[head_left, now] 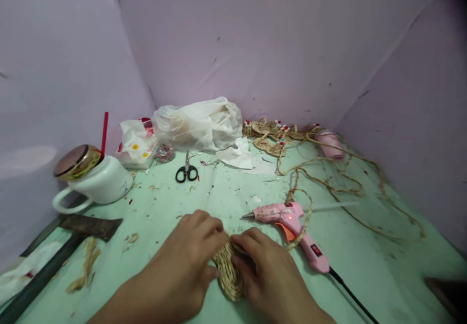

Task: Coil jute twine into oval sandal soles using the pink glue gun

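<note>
A coiled piece of braided straw rope (229, 275), long and rounded at its near end, is between my two hands close to the table's front. My left hand (189, 258) grips its left edge, thumb low and fingers curled over the far end. On the opposite side, my right hand (264, 270) pinches the right edge between thumb and fingers. Part of the piece is hidden beneath the fingers. Just beyond my right hand lies a pink hot glue gun (288, 217), nozzle pointing left, with a small light glowing. Loose braided rope (328, 185) trails behind it.
Small scissors (187, 171) lie mid-table. A hatchet (80, 231) and a white mug (105, 180) stand left. At the back are a plastic bag (204, 124), a tissue pack (136, 144), coiled rope pieces (270, 144) and a pink roll (330, 145). The glue gun's cord (352, 292) runs right.
</note>
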A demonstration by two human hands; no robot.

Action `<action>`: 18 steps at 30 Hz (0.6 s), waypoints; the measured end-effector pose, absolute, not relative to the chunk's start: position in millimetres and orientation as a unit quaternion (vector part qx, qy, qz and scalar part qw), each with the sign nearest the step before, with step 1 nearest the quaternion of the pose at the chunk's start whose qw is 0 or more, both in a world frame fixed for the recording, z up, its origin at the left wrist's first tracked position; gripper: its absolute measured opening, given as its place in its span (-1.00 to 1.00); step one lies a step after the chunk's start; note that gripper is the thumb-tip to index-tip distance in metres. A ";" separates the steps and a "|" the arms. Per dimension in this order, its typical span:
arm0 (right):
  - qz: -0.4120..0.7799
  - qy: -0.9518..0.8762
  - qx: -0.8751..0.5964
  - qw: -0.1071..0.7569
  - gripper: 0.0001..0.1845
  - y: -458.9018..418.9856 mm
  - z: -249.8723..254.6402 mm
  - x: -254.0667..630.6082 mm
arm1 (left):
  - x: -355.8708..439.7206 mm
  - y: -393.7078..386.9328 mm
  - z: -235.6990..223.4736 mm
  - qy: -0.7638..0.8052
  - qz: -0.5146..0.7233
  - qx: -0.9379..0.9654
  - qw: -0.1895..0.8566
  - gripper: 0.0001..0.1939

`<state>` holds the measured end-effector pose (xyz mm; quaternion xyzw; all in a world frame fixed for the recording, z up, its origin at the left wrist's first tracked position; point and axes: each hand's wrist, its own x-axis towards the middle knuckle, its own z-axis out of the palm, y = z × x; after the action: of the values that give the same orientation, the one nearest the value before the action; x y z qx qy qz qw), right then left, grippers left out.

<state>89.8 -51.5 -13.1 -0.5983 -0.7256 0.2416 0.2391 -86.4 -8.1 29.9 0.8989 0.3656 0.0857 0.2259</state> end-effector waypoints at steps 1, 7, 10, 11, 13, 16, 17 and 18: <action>0.253 -0.723 -0.594 0.244 -0.77 -50.8 -14.3 91.4 | -83.9 -10.2 26.5 0.343 0.086 0.909 0.222 -0.68; 0.256 -0.742 -0.563 0.259 -0.71 -50.3 -24.2 102.3 | -75.4 -21.6 -3.7 0.339 0.133 0.925 0.107 -0.81; 0.218 -0.755 -0.568 0.243 -0.72 -52.6 -28.5 103.9 | -75.6 -29.8 -17.5 0.313 0.167 0.935 -0.006 -0.78; 0.209 -0.757 -0.570 0.242 -0.72 -53.3 -29.5 104.0 | -75.9 -32.7 -22.4 0.313 0.182 0.932 -0.034 -0.76; 0.201 -0.761 -0.568 0.243 -0.73 -53.8 -31.4 104.3 | -76.7 -37.8 -32.9 0.331 0.187 0.923 -0.061 -0.73; 0.185 -0.774 -0.561 0.230 -0.75 -53.4 -34.9 106.3 | -77.7 -42.6 -48.0 0.345 0.185 0.916 -0.086 -0.74; 0.178 -0.778 -0.559 0.225 -0.75 -53.2 -36.6 107.5 | -77.8 -43.7 -51.5 0.343 0.189 0.915 -0.098 -0.75; 0.171 -0.783 -0.556 0.222 -0.75 -53.1 -38.7 108.9 | -77.6 -44.6 -53.9 0.341 0.194 0.913 -0.110 -0.77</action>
<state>108.9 -53.1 -38.7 -0.5558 -0.7825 0.1713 0.2222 -77.6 -44.6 -53.9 0.9132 0.3411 0.1941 -0.1096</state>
